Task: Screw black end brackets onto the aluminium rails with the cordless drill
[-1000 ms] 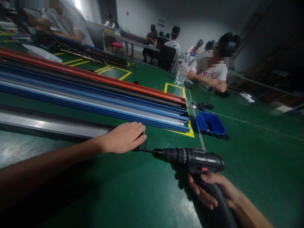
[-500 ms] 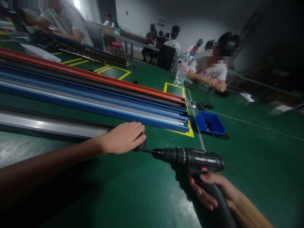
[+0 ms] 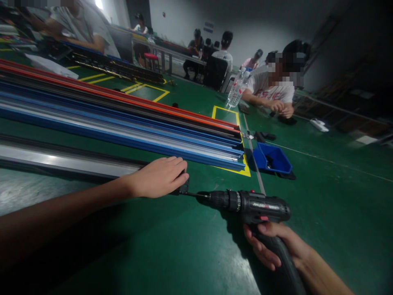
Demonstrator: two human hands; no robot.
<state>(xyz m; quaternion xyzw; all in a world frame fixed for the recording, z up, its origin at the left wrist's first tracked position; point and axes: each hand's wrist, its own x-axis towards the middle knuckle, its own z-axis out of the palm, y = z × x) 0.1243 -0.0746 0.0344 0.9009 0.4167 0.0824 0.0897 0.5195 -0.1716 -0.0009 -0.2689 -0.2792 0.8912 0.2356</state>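
Note:
My right hand (image 3: 276, 243) is wrapped round the grip of a black cordless drill (image 3: 260, 207) with red buttons. The drill lies level, its long thin bit (image 3: 196, 195) pointing left and its tip meeting the black end piece (image 3: 184, 188) of a metal profile. That profile (image 3: 67, 159), silver on its face with dark edges, runs in from the left. Over its right end lies my left hand (image 3: 161, 176), fingers curled across the top and gripping it. The hand hides most of the end piece, so whether a screw sits at the bit's tip cannot be seen.
Behind the profile lie several long blue profiles (image 3: 153, 143), with black and orange ones (image 3: 172, 106) beyond. A blue bin (image 3: 273, 159) with small dark parts stands right of them. Farther back are plastic bottles (image 3: 236, 90) and a co-worker (image 3: 273, 90) at the green table (image 3: 331, 205).
Almost nothing differs. Both hands, the drill and the profile hold the same places, and the co-worker's hands at the back have shifted slightly.

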